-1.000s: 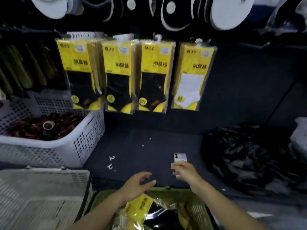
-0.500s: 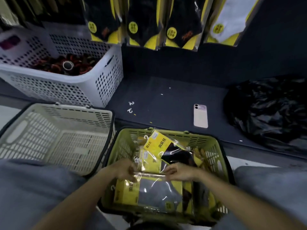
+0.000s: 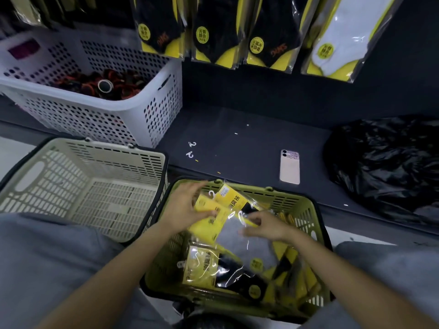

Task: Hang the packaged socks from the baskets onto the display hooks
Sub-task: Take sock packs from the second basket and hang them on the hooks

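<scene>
A green basket [image 3: 308, 211] between my knees holds several yellow sock packs. My left hand [image 3: 183, 210] grips the yellow header of a small pack [image 3: 206, 206], thumb on top, its fingers blurred near the basket's far rim. My right hand [image 3: 263, 225] pinches the clear plastic edge of a grey-sock pack [image 3: 237, 243] lying on the pile. Below that lies a black-sock pack [image 3: 213, 269]. On the dark wall above hang black-sock packs [image 3: 221, 29] and a white-sock pack [image 3: 339, 36]; their hooks are out of view.
An empty beige basket [image 3: 95, 186] stands left of the green one. Behind it is a white perforated basket [image 3: 95, 112] with red and black items. On the dark shelf lie a pink phone [image 3: 289, 167], loose white hooks [image 3: 192, 149] and a black plastic bag [image 3: 384, 167].
The view tilted down from the wall to the baskets. My right hand left the phone on the shelf. Both hands went into the green basket and took hold of packs.
</scene>
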Motion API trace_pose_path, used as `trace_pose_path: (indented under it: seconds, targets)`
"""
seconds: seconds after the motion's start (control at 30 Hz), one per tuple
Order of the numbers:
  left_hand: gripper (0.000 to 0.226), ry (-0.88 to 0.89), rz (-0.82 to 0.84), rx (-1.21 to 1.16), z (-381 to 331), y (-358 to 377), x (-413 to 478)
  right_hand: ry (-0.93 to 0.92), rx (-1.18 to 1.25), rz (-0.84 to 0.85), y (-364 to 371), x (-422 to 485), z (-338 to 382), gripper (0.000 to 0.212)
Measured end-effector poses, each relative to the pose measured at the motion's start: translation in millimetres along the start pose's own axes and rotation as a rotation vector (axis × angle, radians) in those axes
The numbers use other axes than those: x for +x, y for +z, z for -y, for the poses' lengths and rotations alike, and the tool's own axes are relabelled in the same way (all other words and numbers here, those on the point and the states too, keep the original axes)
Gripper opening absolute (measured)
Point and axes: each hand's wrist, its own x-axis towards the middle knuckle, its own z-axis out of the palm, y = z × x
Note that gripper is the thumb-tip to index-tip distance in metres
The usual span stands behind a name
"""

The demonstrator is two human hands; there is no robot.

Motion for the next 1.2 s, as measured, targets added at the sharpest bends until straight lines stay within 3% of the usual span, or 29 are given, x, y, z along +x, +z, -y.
trace_pose_path:
  seconds: [0.07, 0.1, 0.13, 0.2, 0.27, 0.3, 0.43, 0.57, 0.63, 0.73, 0.93, 1.2]
  targets:
    - [0.099, -0.096, -0.185, -0.209, -3.9, -3.5, 6.5, -0.004, 0.162, -0.114, -16.5, -4.1, 11.1, 0.032]
    - [0.108, -0.164, -0.194, -0.327, -8.2, -3.0, 8.4, 0.003, 0.234, -0.151, -23.4, -6.9, 17.1, 0.021]
    - [0.117, -0.245, -0.145, -0.462, -13.6, -1.9, 9.1, -0.005, 0.294, -0.19, -28.9, -7.5, 21.3, 0.01]
    - [0.126, -0.399, 0.068, -0.802, -25.8, -1.0, 9.4, 0.002, 0.4, -0.264, -39.7, -8.1, 30.9, 0.037]
    - [0.115, -0.455, 0.292, -1.031, -37.1, -1.4, 13.2, -0.019, 0.544, -0.264, -45.9, -9.2, 40.7, 0.031]
    - [0.11, -0.457, 0.319, -1.066, -44.1, -1.9, 15.1, -0.034, 0.598, -0.242, -47.5, -10.4, 45.4, 0.028]
    - [0.083, -0.452, 0.144, -1.131, -79.5, -9.8, 26.9, -0.064, 0.648, -0.288, -54.3, -19.0, 62.2, 0.027]
    - [0.035, -0.339, 0.05, -1.03, -103.9, -22.4, 38.9, -0.223, 0.602, -0.515, -74.3, -27.3, 84.6, 0.034]
    - [0.035, -0.281, 0.022, -0.994, -114.8, -28.0, 44.4, -0.319, 0.543, -0.67, -87.1, -31.7, 97.5, 0.039]
    - [0.06, -0.207, -0.021, -0.953, -136.1, -36.1, 53.8, -0.411, 0.587, -0.824, -106.5, -40.0, 113.0, 0.033]
    - [0.038, -0.019, 0.011, -0.961, -183.9, -55.0, 83.1, -0.537, 0.629, -1.018, -149.3, -68.5, 133.5, 0.019]
    - [0.039, 0.156, -0.121, -0.995, -230.5, -94.7, 127.0, -0.601, 0.672, -1.047, -205.3, -95.3, 164.6, 0.012]
